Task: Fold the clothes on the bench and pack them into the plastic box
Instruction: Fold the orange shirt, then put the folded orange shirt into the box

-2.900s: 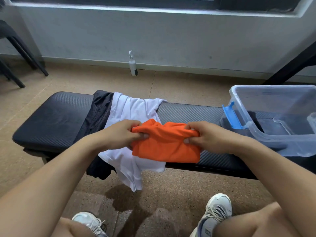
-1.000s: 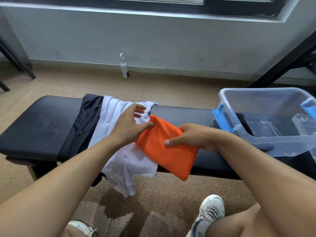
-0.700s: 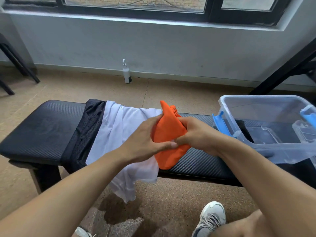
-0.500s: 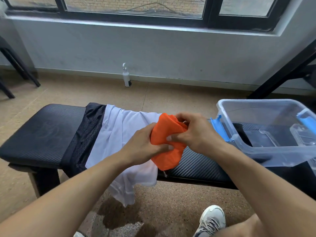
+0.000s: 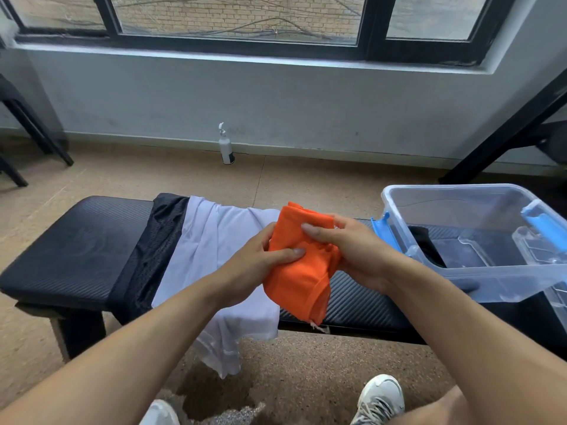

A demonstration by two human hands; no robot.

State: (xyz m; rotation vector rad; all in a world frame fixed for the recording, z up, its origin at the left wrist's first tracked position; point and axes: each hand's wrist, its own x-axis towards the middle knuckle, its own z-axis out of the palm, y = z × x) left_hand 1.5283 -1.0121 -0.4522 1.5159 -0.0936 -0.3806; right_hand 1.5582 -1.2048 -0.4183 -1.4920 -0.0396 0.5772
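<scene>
A person sits facing a long black padded bench [image 5: 70, 250], seen from a camera on their head. Both bare forearms reach forward over the bench's near edge. Between the hands is a bunched, partly folded orange garment [image 5: 302, 271], held in the air just above the bench's middle. The left hand [image 5: 260, 265] grips the garment's left side, thumb pressed flat across the front of the cloth. The right hand [image 5: 346, 250] grips its right side, thumb laid over the upper fold and fingers curled behind. The garment's lower end hangs past the near edge of the bench, with a pale drawstring end [image 5: 316, 326] dangling from it.

On the bench to the left of the hands, a white shirt [image 5: 221, 240] lies spread across the seat and drapes over the near edge toward the floor. A black mesh garment [image 5: 153, 240] lies just beside it on the left, partly under it.

At the right end of the bench stands a clear plastic box [image 5: 497, 271] with blue latch handles [image 5: 382, 231], its top open. Inside, against its left wall, sits a dark folded item [image 5: 425, 243]; the rest of what shows through its walls is unclear.

A white spray bottle [image 5: 226, 147] stands on the floor against the far wall, beneath a window. Two white sneakers [image 5: 380, 400] show at the bottom.
</scene>
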